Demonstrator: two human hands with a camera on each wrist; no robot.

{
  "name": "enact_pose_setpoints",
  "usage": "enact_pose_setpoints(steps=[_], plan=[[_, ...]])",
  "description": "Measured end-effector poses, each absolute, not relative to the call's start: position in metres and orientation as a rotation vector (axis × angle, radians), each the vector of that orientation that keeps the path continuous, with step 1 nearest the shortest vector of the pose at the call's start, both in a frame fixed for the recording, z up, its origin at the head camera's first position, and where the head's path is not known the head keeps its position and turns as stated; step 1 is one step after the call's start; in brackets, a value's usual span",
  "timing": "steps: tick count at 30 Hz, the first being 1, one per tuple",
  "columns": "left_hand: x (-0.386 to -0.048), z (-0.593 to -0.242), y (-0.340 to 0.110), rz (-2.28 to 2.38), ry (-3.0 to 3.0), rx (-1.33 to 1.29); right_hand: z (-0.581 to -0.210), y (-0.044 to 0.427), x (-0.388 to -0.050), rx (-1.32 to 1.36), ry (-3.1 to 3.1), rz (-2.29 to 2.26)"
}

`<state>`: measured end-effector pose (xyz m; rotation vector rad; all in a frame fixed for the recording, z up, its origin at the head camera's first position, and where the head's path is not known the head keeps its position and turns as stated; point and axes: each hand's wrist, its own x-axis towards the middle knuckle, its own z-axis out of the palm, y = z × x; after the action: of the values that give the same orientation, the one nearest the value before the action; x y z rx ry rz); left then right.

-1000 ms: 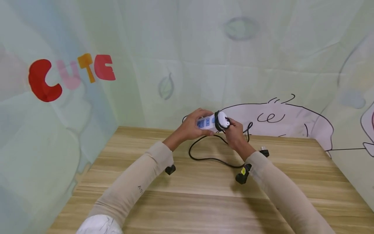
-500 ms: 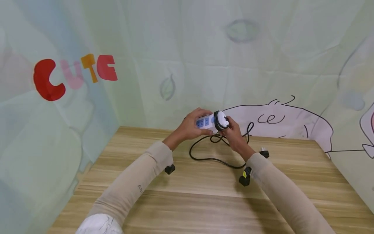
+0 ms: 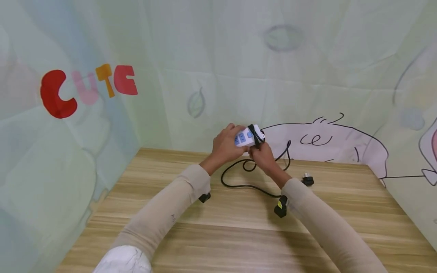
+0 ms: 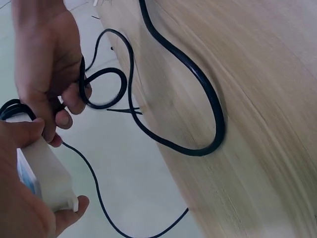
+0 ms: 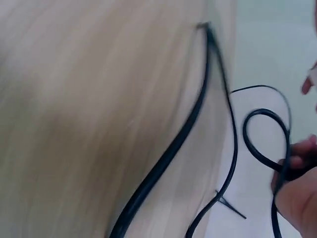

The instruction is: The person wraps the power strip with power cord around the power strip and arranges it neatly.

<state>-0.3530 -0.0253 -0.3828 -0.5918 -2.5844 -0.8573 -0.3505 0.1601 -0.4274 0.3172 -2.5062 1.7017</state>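
Observation:
My left hand [image 3: 227, 145] grips a white power strip [image 3: 251, 141] with blue socket faces, held above the table's far edge. Black cord is wound around the strip's right end. Just below that end, my right hand [image 3: 263, 156] holds the cord with curled fingers. In the left wrist view, the cord [image 4: 119, 94] loops out from the right hand [image 4: 54, 54], close beside the strip [image 4: 49, 173]. The right wrist view catches only part of the right hand [image 5: 302, 198], with the cord [image 5: 262, 111] looping by its fingers.
Slack cord curves over the wooden table [image 3: 218, 242]. A black plug with a yellow label [image 3: 280, 207] lies by the right sleeve, another plug [image 3: 308, 179] farther right. A black piece [image 3: 205, 197] shows beside the left sleeve. A printed cloth backdrop [image 3: 232, 76] hangs behind the table.
The strip has tilted and shifted slightly right with my left hand. My right hand has moved left and down, from the strip's end to beneath it. The labelled plug has shifted slightly.

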Motion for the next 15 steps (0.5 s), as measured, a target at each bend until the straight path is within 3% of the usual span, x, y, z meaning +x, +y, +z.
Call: enact_pose_setpoints(steps=[6, 15], plan=[[-0.3545, -0.3885, -0.0259, -0.846, -2.585, -0.551, -0.419, 0.1579, -0.3468, 0.271, -2.612, 1.864], [-0.3542, -0.3881, -0.0301, -0.84, -2.572, -0.53, -0.4192, 0.1646, -0.346, 0.318, -2.996, 1.326]])
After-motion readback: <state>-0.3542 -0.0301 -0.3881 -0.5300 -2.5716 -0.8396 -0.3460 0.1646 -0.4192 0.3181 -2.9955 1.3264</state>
